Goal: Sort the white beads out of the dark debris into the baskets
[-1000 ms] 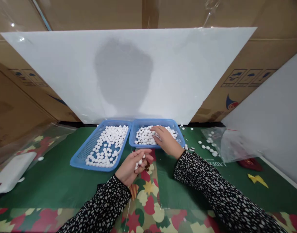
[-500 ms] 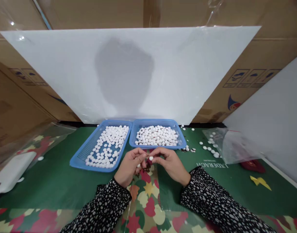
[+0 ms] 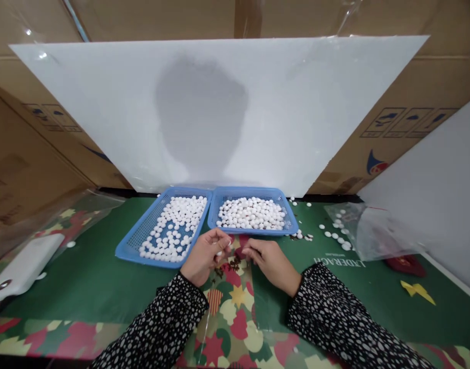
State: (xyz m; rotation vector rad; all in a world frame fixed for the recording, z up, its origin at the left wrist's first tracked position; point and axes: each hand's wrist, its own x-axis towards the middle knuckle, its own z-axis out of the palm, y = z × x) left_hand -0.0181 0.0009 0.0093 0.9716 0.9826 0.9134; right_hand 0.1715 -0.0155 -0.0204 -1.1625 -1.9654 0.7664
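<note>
My left hand [image 3: 205, 257] is closed, with bits of white round pieces [image 3: 219, 253] showing among its fingers, just in front of the baskets. To its right, my right hand [image 3: 272, 262] has thumb and fingers pinched together; whatever is between them, if anything, is hidden. Small dark brown bits [image 3: 234, 264] lie on the patterned sheet between the two hands. Behind the hands stand a left blue basket [image 3: 132, 245], with white round pieces spread thinly in it, and a right blue basket [image 3: 250, 190], where the same kind of pieces are heaped.
Loose white pieces [image 3: 335, 236] are scattered at the right near a clear plastic bag [image 3: 383, 236]. Yellow scraps [image 3: 418, 291] and a dark red item [image 3: 406, 264] lie farther right. A white handheld device [image 3: 25, 266] is at the left. A white panel [image 3: 289, 118] stands behind the baskets.
My hands have moved apart. The right fingers have drawn away from the left and closed tighter; the white piece seen at their tips no longer shows there. The view has shifted slightly.
</note>
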